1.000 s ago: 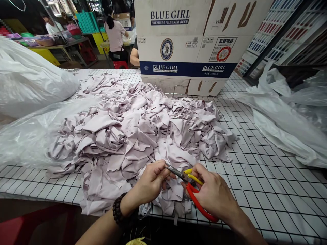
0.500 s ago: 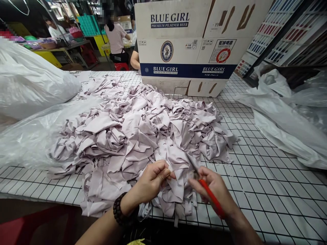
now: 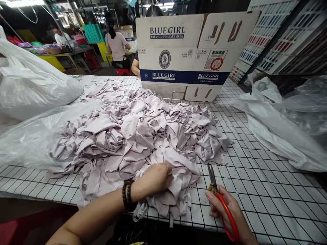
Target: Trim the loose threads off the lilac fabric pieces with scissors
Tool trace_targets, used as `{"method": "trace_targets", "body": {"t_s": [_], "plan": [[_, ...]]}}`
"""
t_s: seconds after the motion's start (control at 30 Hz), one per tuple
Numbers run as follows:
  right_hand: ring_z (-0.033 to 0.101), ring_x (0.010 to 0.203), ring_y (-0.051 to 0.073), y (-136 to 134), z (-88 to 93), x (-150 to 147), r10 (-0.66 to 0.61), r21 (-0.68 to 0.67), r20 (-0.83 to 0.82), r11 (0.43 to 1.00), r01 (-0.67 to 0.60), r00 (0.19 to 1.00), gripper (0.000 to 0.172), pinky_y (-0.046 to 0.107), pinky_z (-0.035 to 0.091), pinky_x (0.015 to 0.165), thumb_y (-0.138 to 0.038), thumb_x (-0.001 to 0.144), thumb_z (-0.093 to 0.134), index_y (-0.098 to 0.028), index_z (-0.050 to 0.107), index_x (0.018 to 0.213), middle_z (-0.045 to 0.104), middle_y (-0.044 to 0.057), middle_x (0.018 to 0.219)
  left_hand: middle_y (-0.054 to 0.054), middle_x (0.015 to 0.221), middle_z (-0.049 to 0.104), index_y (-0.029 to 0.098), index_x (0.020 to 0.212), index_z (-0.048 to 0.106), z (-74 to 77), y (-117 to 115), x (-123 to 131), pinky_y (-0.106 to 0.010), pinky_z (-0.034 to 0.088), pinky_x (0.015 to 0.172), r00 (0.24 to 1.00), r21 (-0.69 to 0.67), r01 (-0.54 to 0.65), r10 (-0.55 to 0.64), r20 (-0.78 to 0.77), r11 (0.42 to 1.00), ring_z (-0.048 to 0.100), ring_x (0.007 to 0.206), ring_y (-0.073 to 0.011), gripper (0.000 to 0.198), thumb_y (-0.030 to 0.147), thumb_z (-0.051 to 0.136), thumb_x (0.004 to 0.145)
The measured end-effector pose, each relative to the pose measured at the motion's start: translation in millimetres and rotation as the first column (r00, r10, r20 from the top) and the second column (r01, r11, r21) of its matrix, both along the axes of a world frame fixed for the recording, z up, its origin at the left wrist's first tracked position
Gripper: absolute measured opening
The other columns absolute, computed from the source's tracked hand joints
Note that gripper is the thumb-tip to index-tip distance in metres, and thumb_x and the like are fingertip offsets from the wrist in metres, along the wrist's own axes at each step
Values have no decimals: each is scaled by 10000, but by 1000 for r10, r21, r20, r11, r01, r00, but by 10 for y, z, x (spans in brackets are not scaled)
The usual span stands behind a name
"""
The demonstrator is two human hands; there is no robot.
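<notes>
A large heap of pale mauve fabric pieces (image 3: 138,136) covers the middle of the grid-patterned table. My left hand (image 3: 159,177), with dark beads at the wrist, rests against the near side of the heap. Its fingers are curled at the cloth, and their tips are hidden, so what they hold is not visible. To the right of the heap, my right hand (image 3: 222,204) grips red-handled scissors (image 3: 230,217). The scissor blades point away from me over the table, slightly apart, touching no fabric.
Behind the heap stands a white and blue carton (image 3: 178,51). Plastic bags (image 3: 38,85) lie at the left, more white plastic (image 3: 276,126) at the right. People sit beyond the table. A red stool (image 3: 33,224) is at lower left.
My right hand has moved right with the scissors, away from the cloth and my left hand. My left hand has turned over and reached slightly onto the heap. The view has tilted up a little.
</notes>
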State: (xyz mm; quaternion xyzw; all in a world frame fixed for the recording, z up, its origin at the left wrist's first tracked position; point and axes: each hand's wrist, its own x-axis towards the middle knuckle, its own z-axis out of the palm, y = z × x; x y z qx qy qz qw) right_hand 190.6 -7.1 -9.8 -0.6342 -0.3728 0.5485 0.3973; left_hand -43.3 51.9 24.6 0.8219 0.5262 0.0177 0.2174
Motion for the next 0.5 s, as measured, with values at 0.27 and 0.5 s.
{"method": "trace_targets", "body": {"t_s": [0.27,0.5], "plan": [[506,493,127,77,-189,-81,-63,70,144,996,54,988,470,236,440,476,-601,603,754,-234,485,722,529,-59,570,-197,849,695,72,1044,577,186,139,-138,-359,519,586,986,-11,-36,33,-162,999,697,757,-343,399,348,714,791],[616,506,186,330,-503,-330,35,112,247,992,-65,968,454,257,485,469,-593,557,755,-256,485,696,644,-14,565,-121,789,694,154,793,616,349,12,-187,-303,489,562,993,47,94,-90,-71,994,662,638,-244,78,176,562,846]]}}
